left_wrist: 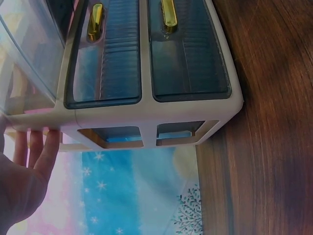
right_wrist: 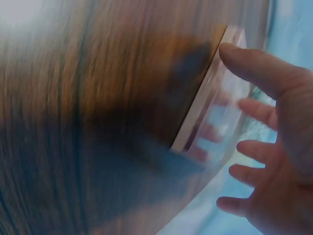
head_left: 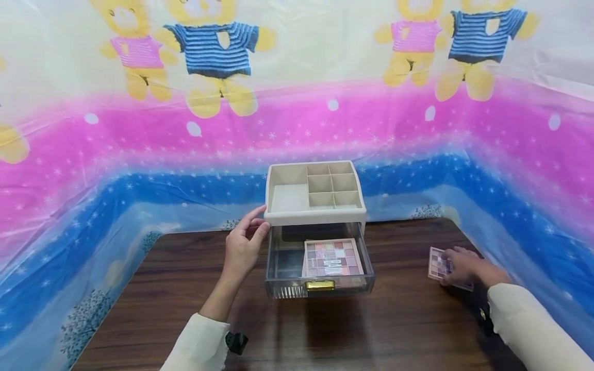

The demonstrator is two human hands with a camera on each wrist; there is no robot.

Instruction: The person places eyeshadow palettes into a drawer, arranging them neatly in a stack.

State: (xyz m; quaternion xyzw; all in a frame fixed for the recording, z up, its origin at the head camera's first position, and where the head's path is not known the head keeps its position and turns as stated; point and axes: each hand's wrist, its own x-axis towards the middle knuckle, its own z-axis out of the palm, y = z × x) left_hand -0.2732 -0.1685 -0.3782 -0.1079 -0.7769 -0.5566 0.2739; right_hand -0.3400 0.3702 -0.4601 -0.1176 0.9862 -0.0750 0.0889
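Observation:
A cream desktop organizer (head_left: 315, 216) stands at the table's middle, its clear upper drawer (head_left: 274, 281) pulled out. Inside the drawer lies an eyeshadow palette (head_left: 331, 257), with another edge showing beneath it. My left hand (head_left: 243, 247) touches the organizer's left side near the top; in the left wrist view its fingers (left_wrist: 46, 152) reach straight against the cream frame. At the right, my right hand (head_left: 466, 265) is over a second eyeshadow palette (head_left: 436, 263) on the table. In the right wrist view the thumb is at this palette's edge (right_wrist: 208, 90), the other fingers spread.
The organizer's top has one large compartment (head_left: 290, 196) and several small ones. Below the pulled drawer, two dark closed drawers with gold handles (left_wrist: 168, 12) show in the left wrist view. A patterned cloth (head_left: 315, 123) hangs behind the brown wooden table (head_left: 185, 278).

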